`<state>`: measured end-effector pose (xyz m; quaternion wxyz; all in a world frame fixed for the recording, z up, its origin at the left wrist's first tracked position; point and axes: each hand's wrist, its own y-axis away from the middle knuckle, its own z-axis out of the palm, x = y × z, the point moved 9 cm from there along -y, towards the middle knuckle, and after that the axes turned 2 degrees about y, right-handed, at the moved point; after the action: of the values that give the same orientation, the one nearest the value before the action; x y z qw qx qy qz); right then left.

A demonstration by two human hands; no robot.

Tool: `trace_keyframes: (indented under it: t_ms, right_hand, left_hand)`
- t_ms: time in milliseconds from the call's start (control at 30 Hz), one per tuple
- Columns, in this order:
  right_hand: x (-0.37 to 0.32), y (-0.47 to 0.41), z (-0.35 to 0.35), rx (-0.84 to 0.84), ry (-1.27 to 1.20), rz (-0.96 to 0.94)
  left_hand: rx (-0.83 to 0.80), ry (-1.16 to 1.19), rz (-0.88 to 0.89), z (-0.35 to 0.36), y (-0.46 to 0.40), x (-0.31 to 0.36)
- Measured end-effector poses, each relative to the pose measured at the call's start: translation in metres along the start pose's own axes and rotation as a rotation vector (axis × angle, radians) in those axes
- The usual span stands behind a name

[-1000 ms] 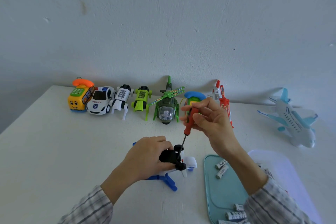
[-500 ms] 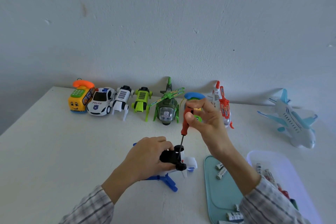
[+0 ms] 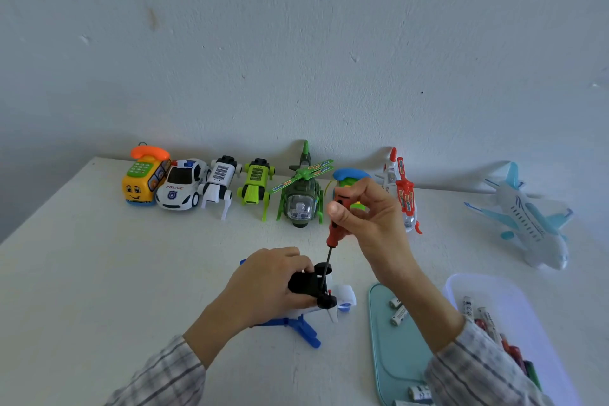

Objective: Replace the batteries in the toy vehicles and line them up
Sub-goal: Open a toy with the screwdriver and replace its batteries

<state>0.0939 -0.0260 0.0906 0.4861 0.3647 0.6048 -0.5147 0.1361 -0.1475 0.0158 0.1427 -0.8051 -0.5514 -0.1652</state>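
Two hands (image 3: 369, 214): one screwdriver (image 3: 333, 234), one upturned toy (image 3: 316, 293), seven toys lined.

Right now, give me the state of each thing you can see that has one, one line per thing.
Red-handled screwdriver: upright, tip down in toy.
Blue-and-white toy plane: upturned, wheels up.
Left hand: gripping plane.
Right hand: pinching screwdriver handle.
Teal tray: holding loose batteries.
Green toy helicopter: standing upright in row.

A pale, rough-plastered wall (image 3: 329, 43) fills the upper half of the view, marked with a small brownish stain at upper left and a few chips and specks. A white desk (image 3: 99, 273) stands pushed against it, its back edge touching the wall. Soft, even light casts faint shadows along that join.
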Motion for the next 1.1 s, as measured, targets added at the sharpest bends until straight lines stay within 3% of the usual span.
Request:
trace_keyframes:
  t_ms: [300, 467, 567, 733, 967, 1100]
  right_hand:
    - [0.004, -0.001, -0.001, -0.075, -0.026, 0.066]
    - [-0.006, -0.003, -0.007, -0.004, 0.065, -0.016]
    - [-0.007, -0.006, -0.006, -0.047, 0.096, -0.007]
    - [-0.002, -0.006, -0.006, -0.143, -0.029, 0.096]
    - [-0.012, -0.006, -0.007, -0.081, -0.008, -0.02]
    - [-0.003, -0.005, -0.006, -0.124, -0.055, 0.051]
  left_hand:
    - [-0.005, -0.013, 0.022, 0.001, 0.002, 0.001]
    - [-0.013, -0.018, 0.013, 0.002, 0.0, 0.001]
    - [-0.009, -0.007, 0.012, 0.001, 0.0, 0.001]
    - [-0.005, 0.001, 0.027, 0.0, 0.001, 0.003]
    - [-0.004, 0.009, 0.027, 0.0, 0.001, 0.003]
    - [0.004, 0.005, 0.032, -0.001, 0.001, 0.003]
